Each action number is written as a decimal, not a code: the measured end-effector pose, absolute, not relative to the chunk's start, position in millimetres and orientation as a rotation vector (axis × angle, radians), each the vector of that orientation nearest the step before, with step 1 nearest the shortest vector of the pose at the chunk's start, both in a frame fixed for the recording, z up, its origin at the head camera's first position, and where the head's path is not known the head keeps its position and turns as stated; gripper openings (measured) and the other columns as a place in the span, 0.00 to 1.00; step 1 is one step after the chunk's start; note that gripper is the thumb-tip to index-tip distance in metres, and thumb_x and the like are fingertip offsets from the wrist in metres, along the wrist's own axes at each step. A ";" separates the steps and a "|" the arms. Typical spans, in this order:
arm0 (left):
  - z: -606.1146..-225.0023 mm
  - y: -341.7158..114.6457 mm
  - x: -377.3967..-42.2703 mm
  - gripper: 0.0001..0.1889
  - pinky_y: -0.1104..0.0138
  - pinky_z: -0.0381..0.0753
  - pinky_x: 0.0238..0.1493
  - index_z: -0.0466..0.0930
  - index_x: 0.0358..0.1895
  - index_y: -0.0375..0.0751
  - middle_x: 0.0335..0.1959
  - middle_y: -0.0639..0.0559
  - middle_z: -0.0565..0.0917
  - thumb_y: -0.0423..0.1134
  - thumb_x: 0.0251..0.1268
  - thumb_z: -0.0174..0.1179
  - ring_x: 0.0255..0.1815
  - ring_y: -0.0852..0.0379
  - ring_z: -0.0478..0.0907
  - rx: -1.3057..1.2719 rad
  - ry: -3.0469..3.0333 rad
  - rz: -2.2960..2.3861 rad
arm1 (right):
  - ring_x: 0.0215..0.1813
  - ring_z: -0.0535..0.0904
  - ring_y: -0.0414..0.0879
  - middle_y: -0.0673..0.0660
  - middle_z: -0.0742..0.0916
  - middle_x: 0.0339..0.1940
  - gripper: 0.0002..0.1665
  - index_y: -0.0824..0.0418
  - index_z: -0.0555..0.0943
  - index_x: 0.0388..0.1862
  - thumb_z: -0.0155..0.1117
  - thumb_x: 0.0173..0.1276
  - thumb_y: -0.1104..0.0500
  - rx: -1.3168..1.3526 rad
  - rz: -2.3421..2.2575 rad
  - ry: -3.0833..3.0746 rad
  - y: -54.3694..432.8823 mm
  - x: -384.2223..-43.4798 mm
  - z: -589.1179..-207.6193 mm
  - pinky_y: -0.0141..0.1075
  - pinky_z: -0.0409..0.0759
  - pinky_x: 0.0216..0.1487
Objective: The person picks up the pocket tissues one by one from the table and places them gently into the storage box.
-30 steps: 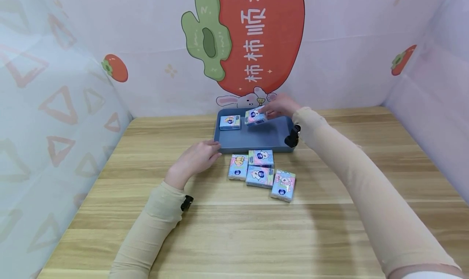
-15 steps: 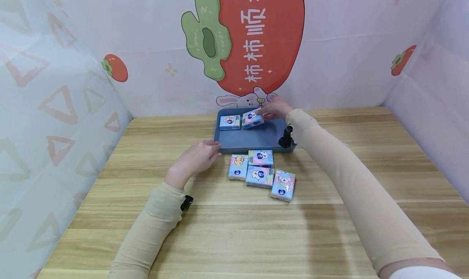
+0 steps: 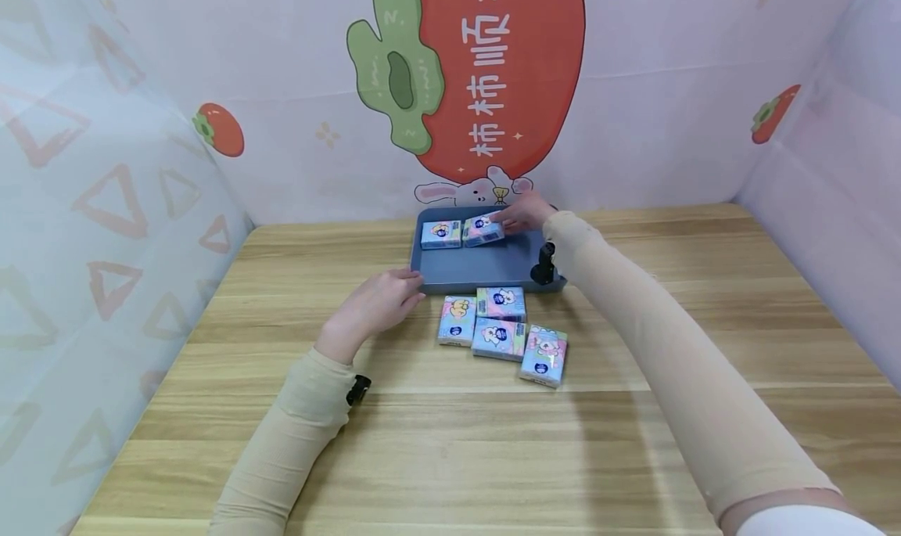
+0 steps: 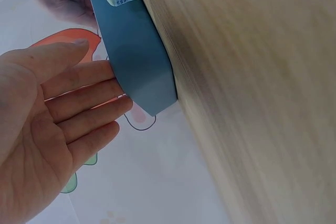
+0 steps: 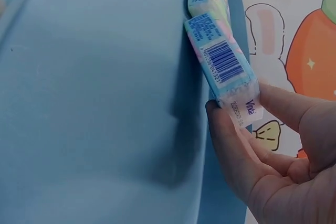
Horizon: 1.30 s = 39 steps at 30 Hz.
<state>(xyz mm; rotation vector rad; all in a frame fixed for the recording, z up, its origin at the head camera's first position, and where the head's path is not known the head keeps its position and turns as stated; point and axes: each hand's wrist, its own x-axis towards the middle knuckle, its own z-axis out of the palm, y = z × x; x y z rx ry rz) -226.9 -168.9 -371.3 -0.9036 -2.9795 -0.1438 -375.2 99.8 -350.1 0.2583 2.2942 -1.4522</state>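
In the head view my right hand [image 3: 526, 211] holds a blue-and-pink tissue pack [image 3: 482, 229] over the back of a blue tray [image 3: 468, 274]. Seen from the right wrist, thumb and fingers pinch one end of this tissue pack [image 5: 221, 59], its barcode side showing, tilted. The pack's far end meets another tissue pack [image 3: 441, 235] in the tray's back left corner. My left hand [image 3: 376, 301] rests at the tray's front left corner. In the left wrist view its straight fingers [image 4: 86, 95] touch the tray wall [image 4: 139, 59].
Several more tissue packs [image 3: 499, 339] lie on the wooden table [image 3: 436, 450] right in front of the tray, close together. A printed cloth wall [image 3: 303, 168] stands behind the tray, with further cloth on both sides.
My right hand has moved left and slightly down with the tissue pack, bringing it up to the pack in the tray's corner. The left hand has stayed still.
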 end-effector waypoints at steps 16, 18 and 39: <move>-370.9 -168.9 -225.7 0.18 0.54 0.76 0.62 0.78 0.56 0.33 0.57 0.39 0.80 0.41 0.70 0.54 0.60 0.45 0.76 -0.889 -2.997 -0.142 | 0.54 0.81 0.54 0.62 0.79 0.56 0.34 0.63 0.67 0.65 0.67 0.63 0.56 0.286 -1.418 2.295 95.9 -380.9 -358.2 0.38 0.80 0.59; -370.9 -169.0 -225.6 0.18 0.54 0.76 0.62 0.78 0.56 0.33 0.57 0.39 0.80 0.41 0.70 0.54 0.60 0.45 0.76 -0.893 -2.995 -0.144 | 0.56 0.80 0.54 0.62 0.80 0.57 0.32 0.64 0.68 0.64 0.66 0.63 0.57 0.293 -1.429 2.273 95.6 -380.8 -358.2 0.39 0.79 0.60; -369.8 -168.2 -225.8 0.18 0.54 0.76 0.61 0.78 0.56 0.33 0.57 0.39 0.80 0.41 0.70 0.54 0.59 0.45 0.77 -0.900 -2.986 -0.141 | 0.50 0.82 0.49 0.60 0.80 0.56 0.32 0.64 0.72 0.62 0.69 0.60 0.57 0.320 -1.381 2.283 91.7 -389.5 -360.1 0.33 0.83 0.51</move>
